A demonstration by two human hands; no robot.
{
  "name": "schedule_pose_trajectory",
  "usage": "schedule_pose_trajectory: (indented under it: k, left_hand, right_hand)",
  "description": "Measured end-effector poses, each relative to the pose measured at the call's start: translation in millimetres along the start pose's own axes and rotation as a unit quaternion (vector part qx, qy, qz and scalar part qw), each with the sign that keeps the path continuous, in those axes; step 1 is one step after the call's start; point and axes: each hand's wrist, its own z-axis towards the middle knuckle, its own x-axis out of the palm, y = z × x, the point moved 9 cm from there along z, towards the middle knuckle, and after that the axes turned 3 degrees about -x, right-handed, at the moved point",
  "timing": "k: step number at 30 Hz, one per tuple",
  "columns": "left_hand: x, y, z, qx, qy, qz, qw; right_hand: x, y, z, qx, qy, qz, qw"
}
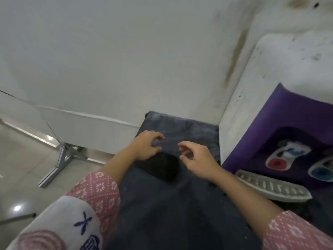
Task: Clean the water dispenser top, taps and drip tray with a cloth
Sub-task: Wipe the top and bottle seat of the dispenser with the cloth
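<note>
The water dispenser stands at the right, with a speckled white top point(297, 56) and a purple front panel point(288, 112). On the panel are a red tap point(275, 163) and a blue tap point(320, 173), and below them the grey slotted drip tray point(272, 186). A white cloth point(54, 224) with blue and pink patterns lies over my left forearm. My left hand point(146, 147) hovers with curled fingers over a dark dusty surface point(180, 129) left of the dispenser. My right hand point(196, 157) is beside it, fingers loosely curled, holding nothing. Neither hand touches the dispenser.
A black rounded lump point(162, 168) sits on the dark surface just below my left wrist. A white wall point(126, 60) rises behind. At the left are a tiled floor point(21, 159), a white panel and a metal stand foot point(59, 165).
</note>
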Motion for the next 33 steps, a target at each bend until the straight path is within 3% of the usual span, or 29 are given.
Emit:
schedule_pose_trajectory:
  k: [7,12,16,18,20,24,27,29,31,33]
  left_hand:
    - [62.5,19.5,-2.8,-0.007,0.128,0.082,0.988]
    - [68.0,16.6,0.9,-0.010,0.139,0.165,0.976]
    - [44.1,-7.5,2.1,0.005,0.069,-0.029,0.997]
    - [22.8,-22.2,3.2,0.005,0.024,-0.169,0.985]
    - [3.4,-39.7,4.9,0.002,0.008,-0.311,0.950]
    - [-29.6,-84.9,8.3,-0.003,0.007,-0.530,0.848]
    - [-50.7,-123.3,10.8,0.002,-0.010,-0.617,0.787]
    - [-64.9,-154.5,9.7,0.008,-0.032,-0.645,0.763]
    - [-77.6,-183.3,7.1,0.017,-0.055,-0.645,0.762]
    - [-92.3,-214.1,2.8,0.039,-0.084,-0.602,0.793]
  right_hand:
    - [44.5,-43.7,-0.2,0.097,0.042,0.005,0.994]
    - [54.1,-59.2,-5.0,0.135,0.039,0.036,0.989]
    - [47.1,-56.2,-10.3,0.149,0.024,0.136,0.979]
    - [32.6,-46.0,-11.5,0.139,-0.022,0.203,0.969]
    - [6.6,-29.5,-11.9,0.107,-0.092,0.252,0.957]
    - [-47.8,26.4,-20.7,0.003,-0.180,0.322,0.929]
    - [-81.2,64.4,-27.3,-0.055,-0.225,0.313,0.921]
    - [-105.5,87.5,-34.2,-0.093,-0.249,0.315,0.911]
    - [-127.6,106.9,-40.3,-0.126,-0.270,0.329,0.896]
    - [-154.5,122.1,-51.7,-0.147,-0.308,0.327,0.881]
